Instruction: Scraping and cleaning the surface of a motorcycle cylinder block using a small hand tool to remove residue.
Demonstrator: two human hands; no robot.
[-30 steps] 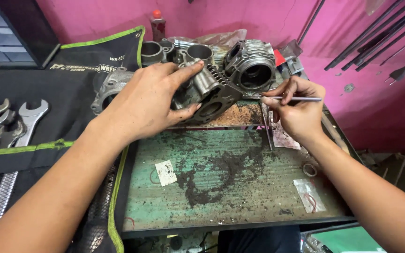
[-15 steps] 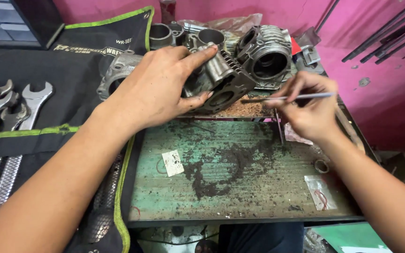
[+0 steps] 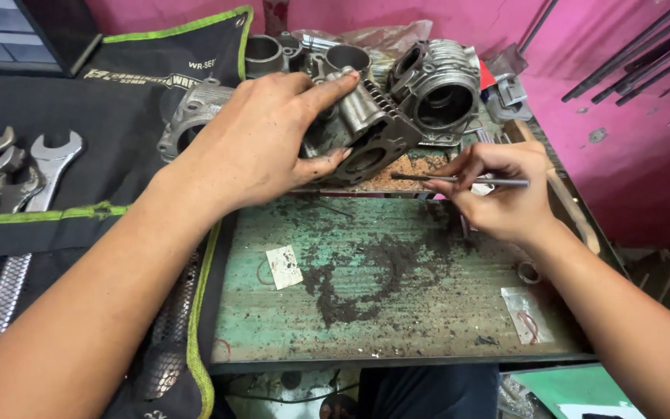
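Fingers of the left hand (image 3: pixel 261 143) clamped the finned cylinder head (image 3: pixel 370 136), steadying it. The right hand (image 3: pixel 498 194) pinched a thin metal tool (image 3: pixel 459 180), tip apparently at its port.

Pink wall (image 3: pixel 630 70) behind a worn green workbench (image 3: pixel 397 310).

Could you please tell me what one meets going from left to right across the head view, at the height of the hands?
Open-ended wrenches → left hand → finned engine cylinder → thin metal rod → right hand → pink wall.
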